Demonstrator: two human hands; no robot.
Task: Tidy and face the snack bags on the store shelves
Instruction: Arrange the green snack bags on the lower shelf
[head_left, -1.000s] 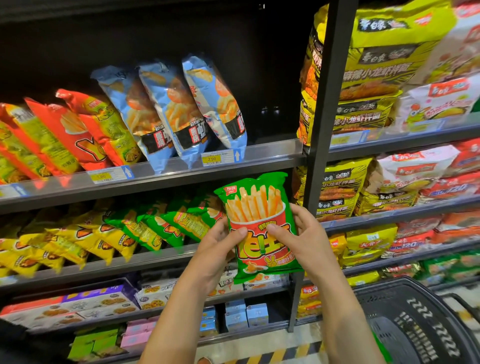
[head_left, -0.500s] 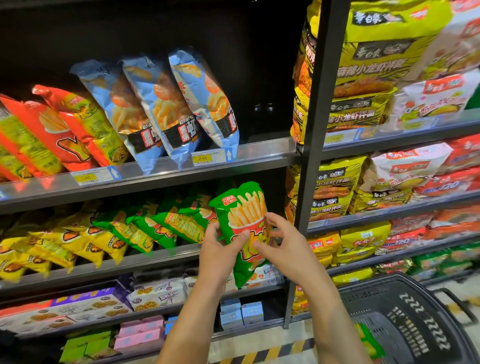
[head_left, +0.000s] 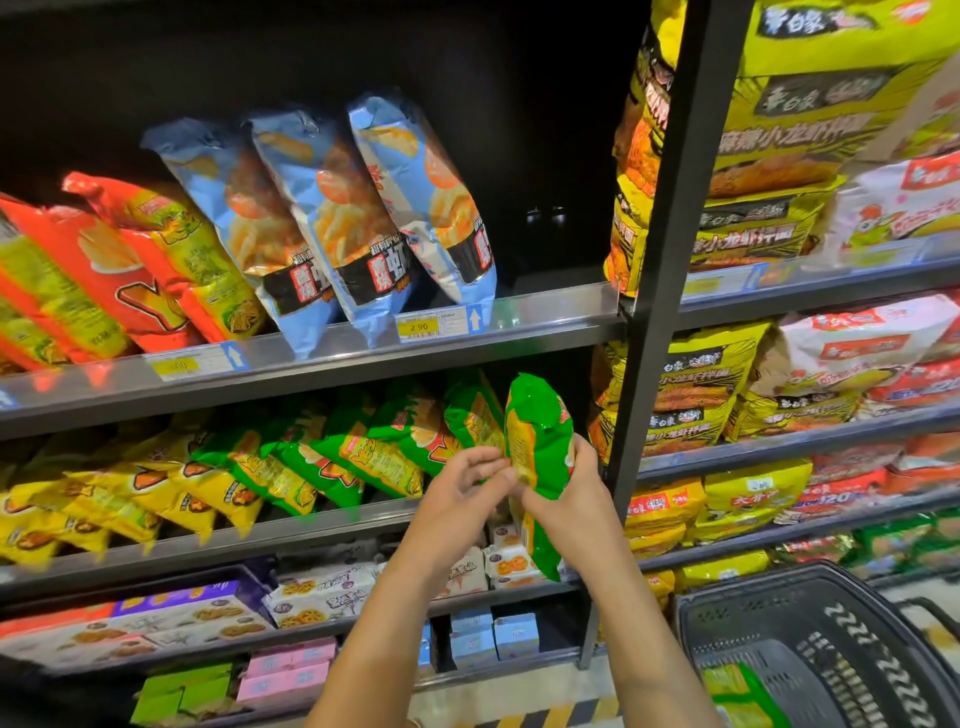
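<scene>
A green snack bag (head_left: 540, 441) printed with fries stands edge-on at the right end of the middle shelf (head_left: 291, 530). My right hand (head_left: 566, 499) grips its lower half from the right. My left hand (head_left: 462, 483) is at the bag's left edge, fingers loosely curled and touching it. Just left of the bag leans a row of matching green bags (head_left: 363, 457), then yellow bags (head_left: 104, 499). Blue bags (head_left: 332, 218) and red bags (head_left: 130, 260) lean on the shelf above.
A black shelf upright (head_left: 660, 291) runs just right of my hands. Yellow and white noodle packs (head_left: 779, 208) fill the right bay. A black shopping basket (head_left: 810, 649) sits at the bottom right. Boxed biscuits (head_left: 182, 618) line the lower shelves.
The green bag has turned from facing me to edge-on and moved up and in toward the green row. Both hands went with it, and the left grip has loosened.
</scene>
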